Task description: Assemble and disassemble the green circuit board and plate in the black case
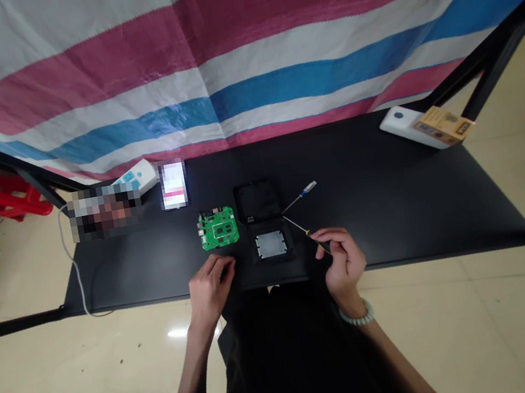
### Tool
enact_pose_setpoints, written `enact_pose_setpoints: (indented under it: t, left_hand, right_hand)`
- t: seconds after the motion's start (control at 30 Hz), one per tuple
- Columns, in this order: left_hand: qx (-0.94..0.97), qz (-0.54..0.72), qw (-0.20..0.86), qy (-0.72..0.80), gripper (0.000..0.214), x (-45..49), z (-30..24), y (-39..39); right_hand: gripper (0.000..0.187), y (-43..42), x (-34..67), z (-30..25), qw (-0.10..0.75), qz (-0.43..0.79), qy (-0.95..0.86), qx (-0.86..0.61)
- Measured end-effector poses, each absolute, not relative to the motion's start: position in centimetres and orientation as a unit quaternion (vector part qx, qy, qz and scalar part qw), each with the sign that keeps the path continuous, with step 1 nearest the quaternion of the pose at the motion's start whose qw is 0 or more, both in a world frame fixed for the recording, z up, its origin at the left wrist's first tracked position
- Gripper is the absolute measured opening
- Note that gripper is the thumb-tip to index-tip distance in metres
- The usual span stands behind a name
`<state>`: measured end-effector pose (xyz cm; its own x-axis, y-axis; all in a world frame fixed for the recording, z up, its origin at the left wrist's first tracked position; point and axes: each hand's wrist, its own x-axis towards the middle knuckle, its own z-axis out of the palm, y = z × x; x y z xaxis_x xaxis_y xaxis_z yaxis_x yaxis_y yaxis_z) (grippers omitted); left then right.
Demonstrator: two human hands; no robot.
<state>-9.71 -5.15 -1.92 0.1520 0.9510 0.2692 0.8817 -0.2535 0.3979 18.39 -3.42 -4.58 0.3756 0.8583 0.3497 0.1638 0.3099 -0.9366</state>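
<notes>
From where I'm standing, the person's right hand is gripping a dark-handled screwdriver, its fingers clamping around the handle, with the thumb and forefinger lying close along it. The left hand is resting at the near edge of the black counter, its fingers bending inward with the tips bunching together; I can't tell whether anything small is sitting between them. The held screwdriver is hovering or resting just right of the black case; I can't make out which. Its long axis is running diagonally, the handle pointing back toward the person and the thin tip pointing away and leftward, toward the case. Its shaft is gleaming pale and bare, and a yellowish band is showing where it meets the handle. A second screwdriver is lying farther back on the counter, its blue-and-clear handle pointing away to the right and its tip coming close to the first one's, so the two are forming a sideways V. Nearer the person than the case, a silvery metal plate is sitting in a dark surround, its flat face turning upward. A green circuit board is lying just left of the case, its metal ports lining the left and far edges.
</notes>
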Motion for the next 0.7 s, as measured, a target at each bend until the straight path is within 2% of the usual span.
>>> enact_pose_setpoints:
  t: [0.37, 0.7]
  left_hand:
    - [0.753, 0.251, 0.045, 0.607, 0.016, -10.2, -2.2, -5.5]
    - [0.768, 0.225, 0.072, 0.596, 0.017, -10.8, -2.3, -6.2]
  right_hand:
    - [0.026, -3.6, 18.5, -4.6, 0.641, 0.281, -0.488, -0.521]
    - [0.027, -3.5, 18.4, -4.6, 0.645, 0.279, -0.481, -0.524]
